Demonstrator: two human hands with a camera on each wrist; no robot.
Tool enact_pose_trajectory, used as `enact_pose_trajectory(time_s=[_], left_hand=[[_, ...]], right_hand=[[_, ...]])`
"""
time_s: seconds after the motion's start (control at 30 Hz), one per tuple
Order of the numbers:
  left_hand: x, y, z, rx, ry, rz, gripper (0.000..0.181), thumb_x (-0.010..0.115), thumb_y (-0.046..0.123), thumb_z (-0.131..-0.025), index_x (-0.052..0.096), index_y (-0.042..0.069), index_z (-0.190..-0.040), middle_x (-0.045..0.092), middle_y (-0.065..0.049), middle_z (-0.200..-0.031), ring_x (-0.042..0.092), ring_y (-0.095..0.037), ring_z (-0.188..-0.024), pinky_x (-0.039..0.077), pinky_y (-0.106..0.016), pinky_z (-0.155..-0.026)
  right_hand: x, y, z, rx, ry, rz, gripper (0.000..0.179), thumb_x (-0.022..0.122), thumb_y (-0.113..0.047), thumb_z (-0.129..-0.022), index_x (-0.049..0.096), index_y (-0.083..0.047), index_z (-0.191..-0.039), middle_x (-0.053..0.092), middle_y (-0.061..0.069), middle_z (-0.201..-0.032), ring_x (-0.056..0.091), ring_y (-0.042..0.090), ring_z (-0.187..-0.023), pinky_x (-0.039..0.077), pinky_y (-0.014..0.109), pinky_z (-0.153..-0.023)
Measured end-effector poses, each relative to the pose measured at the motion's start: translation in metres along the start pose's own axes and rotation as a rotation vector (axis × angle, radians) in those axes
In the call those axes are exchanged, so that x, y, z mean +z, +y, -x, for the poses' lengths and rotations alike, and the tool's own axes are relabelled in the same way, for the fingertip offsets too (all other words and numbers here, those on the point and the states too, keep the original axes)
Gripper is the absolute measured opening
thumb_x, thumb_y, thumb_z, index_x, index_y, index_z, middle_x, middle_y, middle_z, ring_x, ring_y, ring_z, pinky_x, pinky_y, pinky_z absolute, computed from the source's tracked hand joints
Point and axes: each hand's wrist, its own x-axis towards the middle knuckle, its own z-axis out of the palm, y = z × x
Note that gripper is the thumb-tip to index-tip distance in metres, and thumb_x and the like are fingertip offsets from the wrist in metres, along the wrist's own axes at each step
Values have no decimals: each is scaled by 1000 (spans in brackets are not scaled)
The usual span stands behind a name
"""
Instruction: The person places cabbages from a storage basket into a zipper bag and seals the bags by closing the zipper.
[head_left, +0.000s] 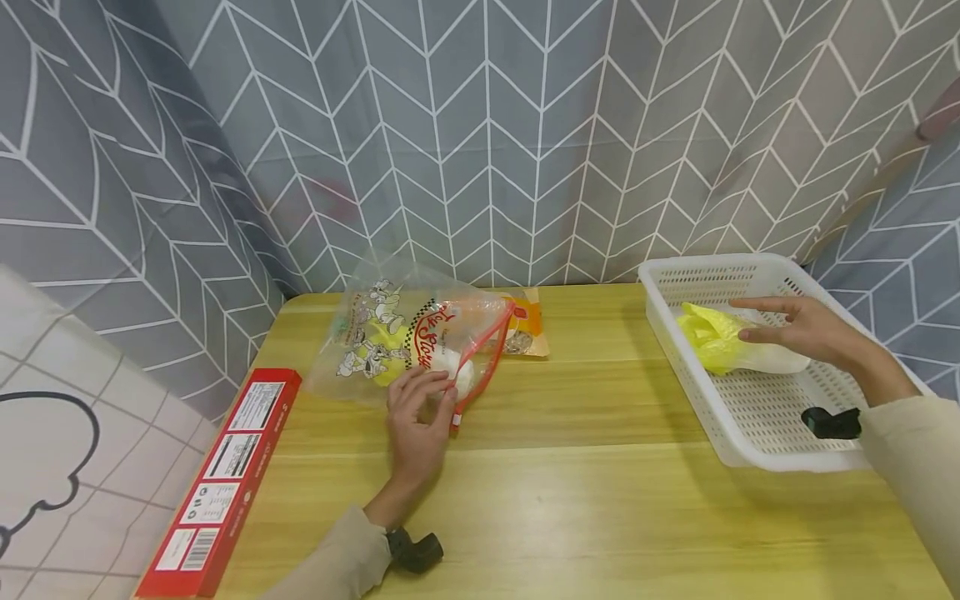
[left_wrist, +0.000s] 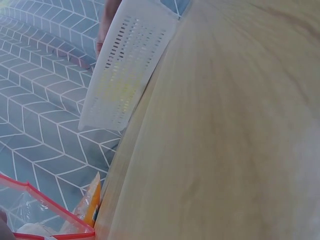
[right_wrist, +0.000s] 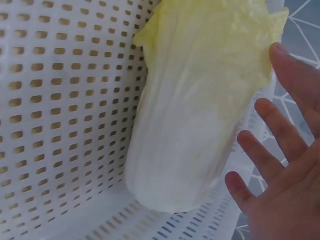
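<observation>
Cabbage: one pale, oblong piece of cabbage, crinkled yellow leaf at one end, smooth white stem at the other. It lies on its side inside the white perforated plastic basket, leafy end near the basket's left wall, white end pointing right.

Right hand: above and beside the cabbage, fingers spread, nothing held. Contact with the leaf cannot be told for certain.
Technique: a grip round the firm white part seems safer than one on the frilly leaf, which would probably tear. Best lifted straight up, well clear of the basket's rim.

Left hand: thumb and fingers pinched together on the lip of a clear printed plastic bag with a red zip edge. Bag lies toward the table's far-left corner, its mouth gaping to the right; yellow and white shapes show inside.
Technique: lip worth keeping raised, as slack film could fold across the opening.

Surroundings: an orange see-through packet sits by the far edge of the yellow wood-grain table, partly behind the bag's mouth. A long red cardboard box lies along the left edge.
</observation>
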Motion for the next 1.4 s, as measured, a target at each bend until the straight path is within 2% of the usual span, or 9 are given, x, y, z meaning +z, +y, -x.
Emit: enact_pose_trajectory(time_s=[0.23,0.37,0.57,0.67,0.97,1.17,1.4], left_hand=[[0,1,0,-8,-3,7,12,79,4,-86,78,9,-96,76,-9,-112,50,-31,-130,28,-44,-113],[0,2,0,-9,-8,7,11,79,5,-86,78,10,-97,76,-8,-113,50,-30,-130,28,-45,-113],[-1,4,0,-4,-11,9,10,78,7,-87,78,11,-97,76,-7,-113,51,-29,-130,28,-45,-113],[-2,4,-1,-4,-8,10,10,79,7,-87,78,10,-97,76,-8,-112,51,-29,-130,28,-46,-113],[-2,5,-1,-17,-14,14,10,78,8,-88,78,11,-97,76,-7,-113,50,-29,-131,27,-46,-114],[-1,4,0,-17,-9,4,11,79,5,-86,78,9,-96,76,-9,-112,51,-30,-129,28,-44,-113],[0,3,-1,-1,-13,8,10,79,6,-87,78,9,-96,76,-9,-112,51,-30,-129,28,-46,-113]], right_hand=[[0,11,3,31,-52,9,71,64,-42,-99,39,-7,-155,30,37,-158,26,65,-140,31,80,-98],[1,18,4,38,-59,22,73,67,-41,-97,40,-6,-154,31,39,-156,29,65,-138,34,78,-98],[8,28,4,8,-7,51,68,70,-33,-96,45,1,-149,39,42,-149,36,64,-134,38,73,-98],[9,29,3,7,16,53,68,68,-34,-97,44,0,-150,40,41,-148,37,63,-134,39,71,-98],[8,29,3,85,52,55,71,62,-43,-100,41,2,-151,39,45,-145,41,63,-129,39,71,-97],[8,35,3,113,-7,72,79,62,-46,-99,34,4,-154,33,47,-147,39,64,-129,39,73,-97],[10,39,6,80,-31,90,85,72,-37,-93,31,5,-154,30,50,-147,35,65,-131,36,74,-99]])
